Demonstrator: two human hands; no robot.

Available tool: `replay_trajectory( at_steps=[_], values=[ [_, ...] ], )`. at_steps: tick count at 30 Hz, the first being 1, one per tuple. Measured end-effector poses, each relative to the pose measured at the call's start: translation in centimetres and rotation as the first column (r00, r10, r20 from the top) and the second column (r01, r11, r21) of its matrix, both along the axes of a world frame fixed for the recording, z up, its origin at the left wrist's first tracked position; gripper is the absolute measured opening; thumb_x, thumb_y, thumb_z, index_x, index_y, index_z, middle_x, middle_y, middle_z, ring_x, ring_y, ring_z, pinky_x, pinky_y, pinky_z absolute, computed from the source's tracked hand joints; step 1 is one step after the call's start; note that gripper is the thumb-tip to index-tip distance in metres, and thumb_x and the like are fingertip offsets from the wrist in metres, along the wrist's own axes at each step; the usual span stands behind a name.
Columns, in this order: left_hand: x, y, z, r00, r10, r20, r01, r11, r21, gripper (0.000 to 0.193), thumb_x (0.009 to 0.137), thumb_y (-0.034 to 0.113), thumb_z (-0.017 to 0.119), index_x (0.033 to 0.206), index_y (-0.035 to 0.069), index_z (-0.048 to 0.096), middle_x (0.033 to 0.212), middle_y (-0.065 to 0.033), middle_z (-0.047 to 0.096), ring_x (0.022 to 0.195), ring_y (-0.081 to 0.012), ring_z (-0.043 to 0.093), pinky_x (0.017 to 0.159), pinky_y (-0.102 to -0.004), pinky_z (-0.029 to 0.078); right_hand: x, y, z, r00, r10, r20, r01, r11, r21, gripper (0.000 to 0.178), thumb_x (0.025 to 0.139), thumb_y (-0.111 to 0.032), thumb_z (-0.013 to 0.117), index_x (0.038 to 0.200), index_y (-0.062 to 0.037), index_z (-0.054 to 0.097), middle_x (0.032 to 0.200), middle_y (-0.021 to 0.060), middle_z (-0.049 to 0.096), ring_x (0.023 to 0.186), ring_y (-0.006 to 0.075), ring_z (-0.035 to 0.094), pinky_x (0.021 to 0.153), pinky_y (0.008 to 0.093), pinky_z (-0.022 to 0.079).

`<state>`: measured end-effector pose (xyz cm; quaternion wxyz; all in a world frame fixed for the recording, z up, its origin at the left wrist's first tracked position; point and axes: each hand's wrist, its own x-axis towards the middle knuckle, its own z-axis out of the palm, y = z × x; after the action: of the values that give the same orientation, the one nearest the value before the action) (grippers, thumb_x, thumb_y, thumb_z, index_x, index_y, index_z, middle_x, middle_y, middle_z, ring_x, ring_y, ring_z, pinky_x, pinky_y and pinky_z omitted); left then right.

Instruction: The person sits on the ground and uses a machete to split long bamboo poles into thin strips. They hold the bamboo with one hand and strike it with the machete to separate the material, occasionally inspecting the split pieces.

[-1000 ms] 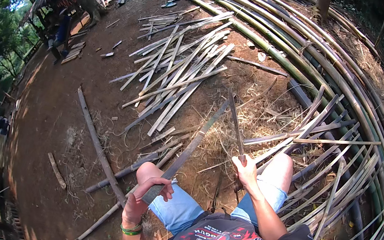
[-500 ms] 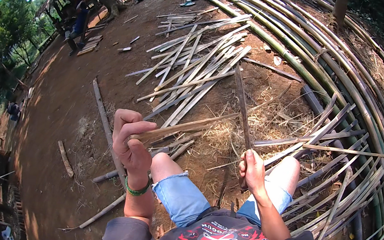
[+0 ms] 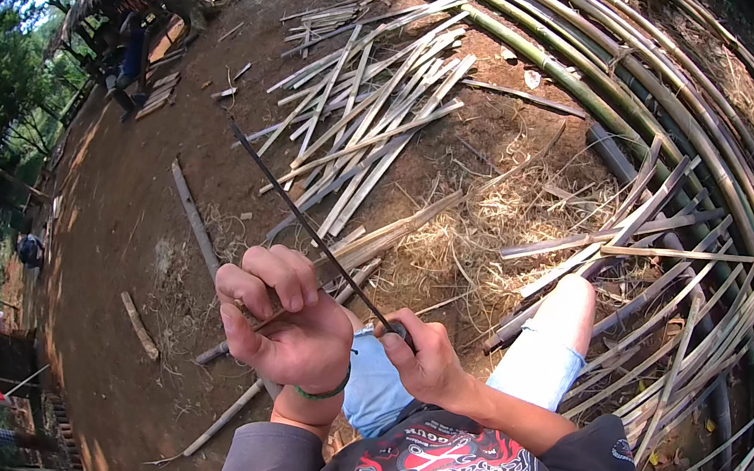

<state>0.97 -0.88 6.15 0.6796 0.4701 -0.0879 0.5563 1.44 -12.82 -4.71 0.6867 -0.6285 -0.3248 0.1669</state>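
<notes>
My left hand (image 3: 288,320), with a green band at the wrist, has its fingers curled around the near end of a bamboo strip (image 3: 403,228). That strip slants away to the upper right, partly hidden by the hand. My right hand (image 3: 426,359) is closed on the dark handle of a machete (image 3: 307,222). Its long thin blade points to the upper left, edge-on in the view, and crosses above the strip just beyond my left fingers. Both hands are close together over my left thigh.
Split bamboo slats (image 3: 383,142) lie in a loose pile ahead. Pale shavings (image 3: 489,219) cover the ground in front of my knees. Long green bamboo poles (image 3: 564,72) curve along the right side, with thin strips (image 3: 666,354) beside my right leg. A short stick (image 3: 139,326) lies at left.
The machete has swung from upright on the right to slanting left across the strip. My right hand has moved left toward my left hand, which has shifted slightly down and right.
</notes>
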Motion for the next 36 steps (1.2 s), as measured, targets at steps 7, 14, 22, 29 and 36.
replay_trajectory(
  at_steps=[7, 14, 22, 29, 36],
  values=[
    [-0.1, 1.7, -0.5, 0.999, 0.035, 0.026, -0.034, 0.999, -0.041, 0.034, 0.096, 0.032, 0.041, 0.069, 0.015, 0.029, 0.056, 0.0038, 0.026, 0.050, -0.0078, 0.019, 0.048, -0.0262, 0.019, 1.7, 1.2, -1.7, 0.997, -0.077, 0.020, 0.079, 0.985, -0.156, 0.037, 0.097, -0.031, 0.054, 0.077, -0.0001, 0.048, 0.056, 0.0213, 0.050, 0.054, 0.0435, 0.055, 0.047, 0.0446, 0.040],
    [-1.0, 0.5, -1.3, 0.998, 0.046, 0.050, -0.045, 0.999, -0.015, 0.034, 0.097, 0.031, 0.038, 0.068, 0.015, 0.030, 0.056, 0.0035, 0.027, 0.050, -0.0078, 0.018, 0.046, -0.0260, 0.016, 3.9, 0.9, -7.4, 0.972, -0.219, 0.089, 0.236, 0.925, -0.299, 0.036, 0.098, -0.029, 0.051, 0.083, 0.0030, 0.053, 0.058, 0.0251, 0.052, 0.059, 0.0470, 0.055, 0.050, 0.0481, 0.041],
    [-1.4, -0.1, -1.8, 0.996, 0.071, 0.046, -0.073, 0.997, 0.027, 0.034, 0.095, 0.031, 0.040, 0.067, 0.015, 0.029, 0.055, 0.0040, 0.026, 0.048, -0.0074, 0.018, 0.046, -0.0261, 0.017, 1.4, 0.8, -5.0, 0.978, -0.041, 0.206, 0.054, 0.997, -0.055, 0.041, 0.098, -0.035, 0.050, 0.077, 0.0003, 0.047, 0.060, 0.0231, 0.049, 0.054, 0.0431, 0.053, 0.048, 0.0444, 0.040],
    [-0.6, 0.6, -1.3, 0.967, 0.253, 0.025, -0.249, 0.962, -0.113, 0.036, 0.097, 0.034, 0.037, 0.069, 0.016, 0.027, 0.055, 0.0040, 0.024, 0.048, -0.0068, 0.018, 0.045, -0.0236, 0.014, 4.6, 1.1, -12.0, 0.958, -0.278, 0.076, 0.287, 0.897, -0.336, 0.036, 0.098, -0.029, 0.050, 0.082, 0.0027, 0.055, 0.062, 0.0257, 0.050, 0.062, 0.0460, 0.053, 0.052, 0.0457, 0.041],
    [-0.9, 0.2, -1.6, 0.979, 0.181, 0.096, -0.171, 0.980, -0.103, 0.036, 0.098, 0.032, 0.038, 0.069, 0.015, 0.028, 0.057, 0.0036, 0.025, 0.048, -0.0072, 0.017, 0.045, -0.0238, 0.014, 3.2, 0.8, -10.7, 0.967, -0.150, 0.205, 0.192, 0.961, -0.199, 0.041, 0.097, -0.034, 0.052, 0.075, 0.0007, 0.049, 0.058, 0.0241, 0.050, 0.056, 0.0464, 0.052, 0.050, 0.0457, 0.041]
  ],
)
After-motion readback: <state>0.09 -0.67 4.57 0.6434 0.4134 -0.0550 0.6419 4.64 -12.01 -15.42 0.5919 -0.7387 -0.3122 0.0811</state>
